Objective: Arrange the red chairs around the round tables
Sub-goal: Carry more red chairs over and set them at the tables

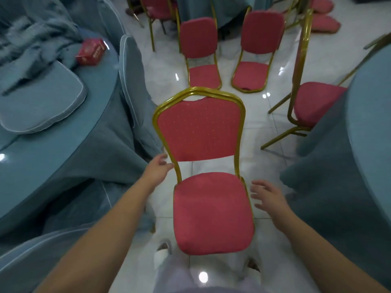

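A red chair (211,208) with a gold frame stands right in front of me on the white tiled floor, its seat toward me. My left hand (157,168) hovers by the frame's left upright below the backrest, fingers loosely spread, holding nothing. My right hand (268,197) is open beside the seat's right edge, not touching it. Two more red chairs (200,51) (260,49) stand side by side farther ahead. A fourth red chair (313,102) is at the right, pushed against a round table (372,127) in teal cloth. Another round table (63,132) is at the left.
On the left table lie a teal seat cushion (40,102), crumpled teal cloth and a red box (91,51). A chair in a teal cover (131,77) stands by that table. Further red chairs (156,9) and loose red cushions (323,22) are at the back.
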Tool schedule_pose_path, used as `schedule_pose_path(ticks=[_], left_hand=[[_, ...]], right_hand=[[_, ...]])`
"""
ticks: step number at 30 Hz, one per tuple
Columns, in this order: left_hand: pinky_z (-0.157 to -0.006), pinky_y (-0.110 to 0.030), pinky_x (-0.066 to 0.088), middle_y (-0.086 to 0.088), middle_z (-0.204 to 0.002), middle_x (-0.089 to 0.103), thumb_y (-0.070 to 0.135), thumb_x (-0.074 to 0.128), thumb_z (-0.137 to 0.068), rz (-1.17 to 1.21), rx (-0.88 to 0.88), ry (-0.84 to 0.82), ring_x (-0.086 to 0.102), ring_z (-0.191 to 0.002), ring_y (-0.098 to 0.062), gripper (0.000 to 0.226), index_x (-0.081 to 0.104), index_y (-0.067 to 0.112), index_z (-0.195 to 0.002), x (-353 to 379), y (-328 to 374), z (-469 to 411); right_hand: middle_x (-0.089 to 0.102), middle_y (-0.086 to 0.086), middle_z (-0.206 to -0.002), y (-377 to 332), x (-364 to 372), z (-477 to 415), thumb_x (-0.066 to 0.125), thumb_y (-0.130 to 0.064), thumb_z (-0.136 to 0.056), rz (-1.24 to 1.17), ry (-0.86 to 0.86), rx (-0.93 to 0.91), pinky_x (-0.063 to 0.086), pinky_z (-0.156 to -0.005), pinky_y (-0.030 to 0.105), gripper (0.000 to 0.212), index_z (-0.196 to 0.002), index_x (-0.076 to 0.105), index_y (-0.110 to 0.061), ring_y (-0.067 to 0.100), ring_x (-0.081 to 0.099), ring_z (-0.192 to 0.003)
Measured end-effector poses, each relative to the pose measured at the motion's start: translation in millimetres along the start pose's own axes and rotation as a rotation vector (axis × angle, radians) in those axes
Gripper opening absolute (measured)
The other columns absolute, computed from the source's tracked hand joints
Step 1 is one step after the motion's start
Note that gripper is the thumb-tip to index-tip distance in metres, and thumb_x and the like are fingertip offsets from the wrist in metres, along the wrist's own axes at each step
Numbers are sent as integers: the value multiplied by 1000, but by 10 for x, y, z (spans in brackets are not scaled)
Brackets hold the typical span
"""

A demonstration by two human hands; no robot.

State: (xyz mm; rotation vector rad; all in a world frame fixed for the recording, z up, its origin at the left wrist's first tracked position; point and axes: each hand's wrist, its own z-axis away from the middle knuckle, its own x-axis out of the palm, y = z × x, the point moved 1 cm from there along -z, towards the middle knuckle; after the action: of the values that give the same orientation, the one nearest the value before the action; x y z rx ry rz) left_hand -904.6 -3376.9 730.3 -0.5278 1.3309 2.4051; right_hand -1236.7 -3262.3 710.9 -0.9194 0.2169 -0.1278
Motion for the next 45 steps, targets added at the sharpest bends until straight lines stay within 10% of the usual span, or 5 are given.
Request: schedule_pose_path(ticks=[5,8,29,35,45], left_hand=[[-63,-11,51,20,-111,52,25,74,-86,9,230,47,56,-96,-4,66,39,33,-142,-541,557,-1082],[-99,-32,50,2,-145,46,30,73,-88,-61,219,-65,52,-125,-20,74,32,28,-150,-813,725,-1698],[-87,-31,55,13,-108,68,23,62,-79,-349,441,-1038,62,-98,-5,40,59,42,-115,-20,1034,-1387],[-74,-12,51,-11,-134,60,-5,56,-87,-571,427,-1429,60,-95,-4,55,54,13,-139,704,1418,-1518],[-83,-31,51,-8,-113,65,7,58,-94,-379,233,-903,60,-96,-20,29,64,16,-121,707,3262,-3595]], right_hand=[[68,10,-99,-245,648,-171,61,-19,-95,-65,88,23,52,-77,39,12,-106,66,-18,23,63,-86],[69,7,-99,-474,1237,-248,60,-22,-97,-87,155,4,49,-70,32,15,-108,68,-18,19,63,-83],[45,-3,-143,-2157,1925,-708,68,-34,-87,-7,898,-228,39,-110,47,60,-142,44,-29,19,43,-132],[56,-5,-126,-2494,1384,-1331,65,-25,-91,-38,741,-217,47,-73,19,38,-128,57,-32,10,57,-105],[66,3,-101,-2642,852,-2665,61,-16,-93,-393,688,11,44,-67,25,13,-103,69,-19,14,62,-87]])
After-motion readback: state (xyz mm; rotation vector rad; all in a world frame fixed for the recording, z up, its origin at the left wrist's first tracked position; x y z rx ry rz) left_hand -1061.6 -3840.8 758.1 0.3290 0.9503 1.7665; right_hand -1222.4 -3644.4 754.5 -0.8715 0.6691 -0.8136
